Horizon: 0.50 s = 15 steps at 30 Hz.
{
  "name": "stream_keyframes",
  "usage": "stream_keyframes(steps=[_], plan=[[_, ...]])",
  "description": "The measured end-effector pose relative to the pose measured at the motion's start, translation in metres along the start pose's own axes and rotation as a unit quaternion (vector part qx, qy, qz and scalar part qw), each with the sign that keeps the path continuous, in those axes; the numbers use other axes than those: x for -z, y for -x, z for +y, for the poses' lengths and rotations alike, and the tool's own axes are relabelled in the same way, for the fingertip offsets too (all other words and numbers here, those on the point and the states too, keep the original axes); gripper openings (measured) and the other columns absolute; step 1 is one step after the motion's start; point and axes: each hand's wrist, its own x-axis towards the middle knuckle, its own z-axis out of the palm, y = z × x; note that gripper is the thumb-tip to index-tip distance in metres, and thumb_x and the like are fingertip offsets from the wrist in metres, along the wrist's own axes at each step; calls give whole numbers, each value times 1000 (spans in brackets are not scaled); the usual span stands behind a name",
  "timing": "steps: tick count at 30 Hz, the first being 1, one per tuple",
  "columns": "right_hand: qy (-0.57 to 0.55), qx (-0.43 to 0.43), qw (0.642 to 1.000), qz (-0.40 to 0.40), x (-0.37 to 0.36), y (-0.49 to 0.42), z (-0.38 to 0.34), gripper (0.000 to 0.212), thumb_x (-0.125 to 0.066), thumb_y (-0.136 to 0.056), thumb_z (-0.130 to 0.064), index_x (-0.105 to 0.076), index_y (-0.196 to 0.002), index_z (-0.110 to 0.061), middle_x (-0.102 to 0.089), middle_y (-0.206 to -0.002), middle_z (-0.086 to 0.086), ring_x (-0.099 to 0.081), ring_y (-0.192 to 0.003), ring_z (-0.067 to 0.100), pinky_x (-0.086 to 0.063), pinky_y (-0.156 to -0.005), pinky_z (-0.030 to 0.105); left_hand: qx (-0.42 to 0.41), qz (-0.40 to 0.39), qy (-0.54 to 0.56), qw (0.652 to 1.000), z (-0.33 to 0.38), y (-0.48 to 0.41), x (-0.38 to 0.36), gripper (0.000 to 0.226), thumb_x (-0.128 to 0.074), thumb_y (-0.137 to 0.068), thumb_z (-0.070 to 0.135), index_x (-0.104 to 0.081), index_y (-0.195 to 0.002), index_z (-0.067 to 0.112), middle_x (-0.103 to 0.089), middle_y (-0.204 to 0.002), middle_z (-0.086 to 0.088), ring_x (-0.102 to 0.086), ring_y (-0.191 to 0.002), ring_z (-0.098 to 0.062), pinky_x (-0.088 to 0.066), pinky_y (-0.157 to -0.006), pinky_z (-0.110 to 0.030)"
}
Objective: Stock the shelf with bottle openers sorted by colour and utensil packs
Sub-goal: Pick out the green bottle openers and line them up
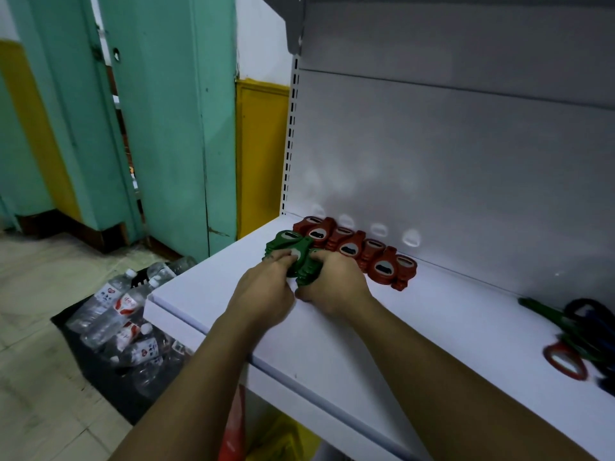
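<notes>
A row of red bottle openers (362, 252) lies along the back of the white shelf (416, 327), against the rear panel. In front of their left end sits a small stack of green bottle openers (289, 242). My left hand (264, 294) grips the left side of the green stack, fingers curled over it. My right hand (334, 282) presses on the right side of the same stack, which it partly hides. A loose pile of dark, green and red-handled utensils (575, 337) lies at the shelf's right end.
A dark bin or bag of plastic water bottles (123, 314) stands on the floor left of the shelf. Teal doors (166, 128) and a yellow wall lie beyond. Red and yellow packages (266, 437) show on the lower shelf.
</notes>
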Motion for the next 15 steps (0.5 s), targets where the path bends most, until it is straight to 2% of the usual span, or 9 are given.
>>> stream_keyframes(steps=[8, 11, 15], plan=[[14, -10, 998, 53, -13, -8, 7, 52, -76, -77, -31, -59, -127, -32, -69, -111, -1, -61, -105, 23, -52, -84, 32, 3, 21, 9, 1000, -1, -1, -2, 60, -46, -88, 3, -43, -146, 17, -37, -154, 4, -37, -139, -16, -28, -113, -27], [9, -7, 998, 65, -16, -10, 12, 58, -71, -81, -32, -52, -136, -33, -67, -119, 1, -56, -113, 27, -49, -91, 35, 5, 23, 10, 1000, 1, 0, -1, 60, -45, -88, 2, -44, -146, 17, -37, -154, 4, -37, -139, -16, -28, -112, -27], [82, 20, 995, 58, -21, -7, 14, 60, -56, -92, -37, -35, -148, -30, -58, -130, 6, -44, -120, 31, -39, -97, 36, 0, 20, 12, 1000, 2, 0, 1, 61, -47, -86, 2, -44, -146, 16, -37, -154, 4, -38, -138, -16, -29, -111, -26]])
